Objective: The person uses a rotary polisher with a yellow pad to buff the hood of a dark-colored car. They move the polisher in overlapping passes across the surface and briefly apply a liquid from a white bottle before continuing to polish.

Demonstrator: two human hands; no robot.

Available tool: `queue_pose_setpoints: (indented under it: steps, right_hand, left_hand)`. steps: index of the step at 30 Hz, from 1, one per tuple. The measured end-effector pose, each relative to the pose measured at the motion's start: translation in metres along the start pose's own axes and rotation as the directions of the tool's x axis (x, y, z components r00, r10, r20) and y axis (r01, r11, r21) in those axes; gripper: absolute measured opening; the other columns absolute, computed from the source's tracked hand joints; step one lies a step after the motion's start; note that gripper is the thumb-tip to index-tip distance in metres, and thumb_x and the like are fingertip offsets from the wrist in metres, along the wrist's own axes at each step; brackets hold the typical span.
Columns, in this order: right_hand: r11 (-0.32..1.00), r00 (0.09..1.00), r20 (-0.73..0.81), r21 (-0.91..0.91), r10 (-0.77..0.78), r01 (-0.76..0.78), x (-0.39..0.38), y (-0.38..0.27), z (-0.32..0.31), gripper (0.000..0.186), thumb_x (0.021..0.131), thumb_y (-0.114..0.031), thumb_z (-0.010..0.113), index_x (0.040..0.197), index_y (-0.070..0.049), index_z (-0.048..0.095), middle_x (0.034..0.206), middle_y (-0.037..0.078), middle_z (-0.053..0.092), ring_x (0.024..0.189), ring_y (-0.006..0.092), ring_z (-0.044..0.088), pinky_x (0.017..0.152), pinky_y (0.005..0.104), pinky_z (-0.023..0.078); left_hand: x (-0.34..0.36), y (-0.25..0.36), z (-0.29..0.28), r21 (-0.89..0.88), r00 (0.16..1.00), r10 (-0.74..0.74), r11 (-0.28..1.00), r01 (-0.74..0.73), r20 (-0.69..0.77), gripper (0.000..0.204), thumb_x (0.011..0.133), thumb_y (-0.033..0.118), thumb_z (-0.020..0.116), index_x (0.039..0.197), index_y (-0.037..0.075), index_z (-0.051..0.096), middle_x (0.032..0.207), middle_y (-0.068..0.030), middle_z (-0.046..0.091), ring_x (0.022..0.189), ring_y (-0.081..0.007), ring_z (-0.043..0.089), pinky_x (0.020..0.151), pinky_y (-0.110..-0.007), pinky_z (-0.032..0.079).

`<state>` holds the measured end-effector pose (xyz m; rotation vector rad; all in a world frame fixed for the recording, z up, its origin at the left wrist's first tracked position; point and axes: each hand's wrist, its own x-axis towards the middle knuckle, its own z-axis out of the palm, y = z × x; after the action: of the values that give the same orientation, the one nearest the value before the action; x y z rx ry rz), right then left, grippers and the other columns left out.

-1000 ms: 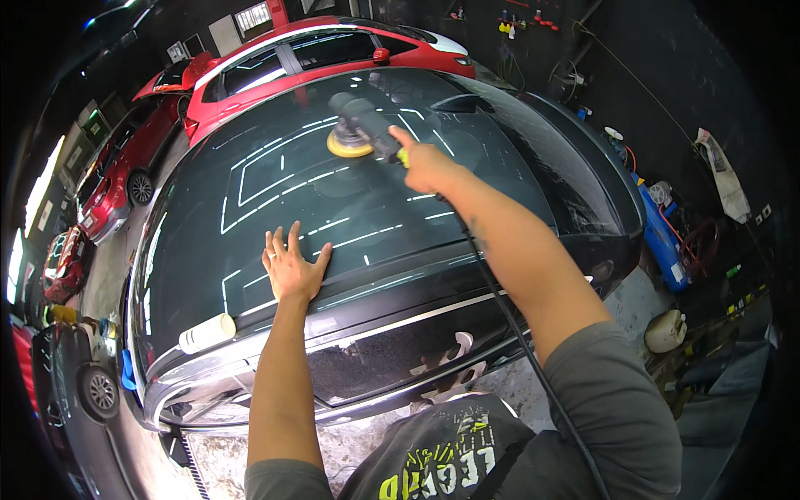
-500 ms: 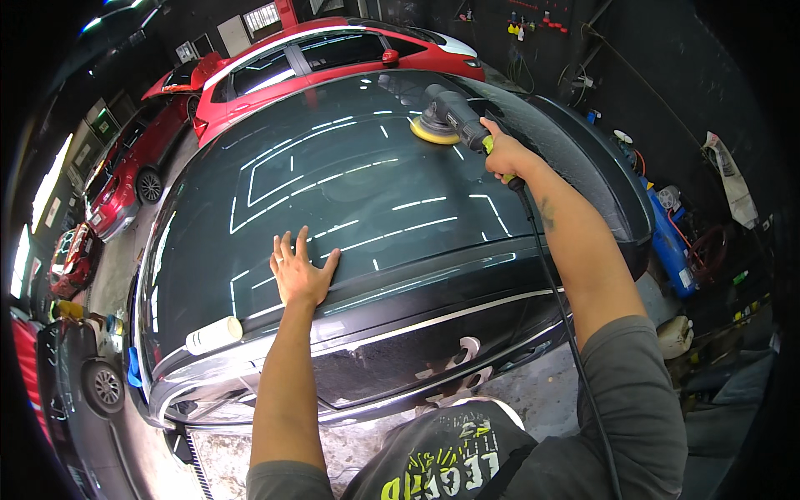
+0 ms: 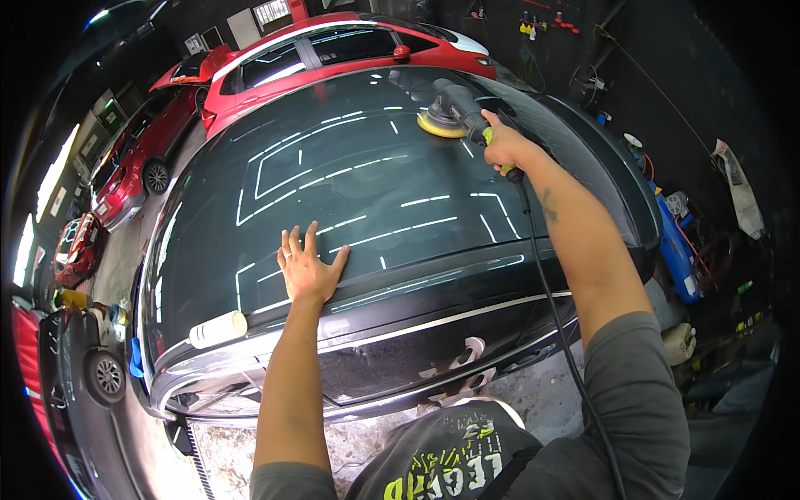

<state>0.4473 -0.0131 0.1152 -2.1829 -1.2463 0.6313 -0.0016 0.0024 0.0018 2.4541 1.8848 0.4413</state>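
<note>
My right hand (image 3: 508, 146) is wrapped round the handle of a black electric polisher (image 3: 457, 107), its arm stretched far over the roof. The polisher's yellow foam pad (image 3: 439, 126) rests on the dark glossy car roof (image 3: 333, 196), near the far right part. From the handle a black power cord (image 3: 542, 267) runs down past my right arm. My left hand (image 3: 308, 265) lies with fingers spread on the near side of the roof, holding nothing. Left of it, a white bottle (image 3: 218, 330) lies on its side close to the roof's near edge.
A red car (image 3: 325, 54) stands close beyond the roof. More cars are parked at the left, including a dark red one (image 3: 142, 167) and a dark one (image 3: 83, 383). At the right are a blue tank (image 3: 679, 250) and a hanging pale cloth (image 3: 737, 190).
The view has shifted slightly, so most things sit a little differently in the picture. The polisher stays in my right hand at nearly the same spot; my left hand still rests on the roof.
</note>
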Motion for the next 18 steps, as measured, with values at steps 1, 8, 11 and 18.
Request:
queue_pose_setpoints:
  steps: [1, 8, 11, 18]
  right_hand:
    - [1.000, 1.000, -0.002, -0.009, -0.001, 0.001, 0.000, -0.007, 0.003, 0.116, 0.086, 0.011, 0.067, 0.180, -0.029, 0.014, 0.099, 0.018, 0.074, 0.064, 0.0222, 0.067, 0.055, 0.0426, 0.056]
    - [0.988, 0.990, 0.093, -0.103, -0.105, 0.115, -0.002, -0.073, 0.050, 0.109, 0.087, 0.005, 0.062, 0.180, -0.029, 0.015, 0.104, 0.024, 0.080, 0.071, 0.0321, 0.077, 0.064, 0.0454, 0.062]
    - [0.960, 0.969, 0.122, -0.155, -0.214, 0.232, -0.002, -0.097, 0.079, 0.110, 0.085, 0.001, 0.066, 0.180, -0.026, 0.017, 0.115, 0.029, 0.079, 0.094, 0.0423, 0.080, 0.079, 0.0495, 0.064]
    - [0.880, 0.926, 0.144, -0.289, -0.349, 0.376, 0.007, -0.163, 0.155, 0.115, 0.084, 0.005, 0.069, 0.180, -0.031, 0.017, 0.128, 0.030, 0.077, 0.108, 0.0457, 0.079, 0.086, 0.0511, 0.064]
  left_hand:
    - [0.001, 0.001, 0.001, -0.003, 1.000, 0.002, 1.000, -0.002, -0.002, 0.094, 0.097, 0.072, 0.071, 0.171, 0.021, 0.043, 0.175, -0.0176, 0.037, 0.170, -0.0370, 0.019, 0.139, -0.054, 0.019]
    - [-0.001, -0.001, 0.004, 0.003, 0.998, 0.031, 1.000, -0.030, -0.062, 0.090, 0.097, 0.068, 0.073, 0.168, 0.020, 0.047, 0.172, -0.0192, 0.041, 0.169, -0.0379, 0.024, 0.138, -0.054, 0.021]
    - [0.000, 0.001, 0.003, 0.002, 0.998, 0.029, 1.000, -0.029, -0.056, 0.090, 0.097, 0.068, 0.073, 0.168, 0.020, 0.047, 0.172, -0.0193, 0.041, 0.168, -0.0379, 0.024, 0.138, -0.054, 0.021]
    - [0.004, 0.000, -0.001, -0.022, 0.999, 0.017, 1.000, -0.018, -0.048, 0.092, 0.095, 0.067, 0.075, 0.168, 0.019, 0.046, 0.172, -0.0189, 0.040, 0.169, -0.0377, 0.023, 0.138, -0.054, 0.020]
